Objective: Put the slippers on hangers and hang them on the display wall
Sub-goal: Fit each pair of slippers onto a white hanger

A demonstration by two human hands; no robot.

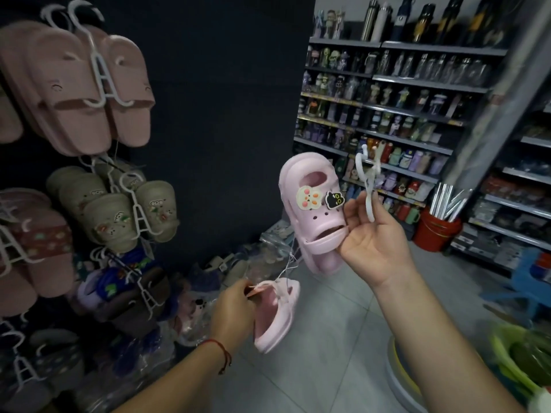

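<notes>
My right hand [374, 236] is raised at mid-frame and grips a white plastic hanger [367, 181] together with a pale pink clog slipper [313, 210] that carries a rabbit charm and a black cat charm. Lower down, my left hand [235, 311] holds the second pink slipper [275, 315] by its upper edge. A thin white string [287, 263] links the two slippers. The dark display wall [214, 99] stands to the left, behind both hands.
Pairs on white hangers hang on the wall: pink slides [86, 90], khaki clogs [116, 216], maroon slides [35, 251]. Bagged slippers [208, 281] lie on the floor. Shelves of bottles [402, 93] and a red bucket [435, 231] stand at right.
</notes>
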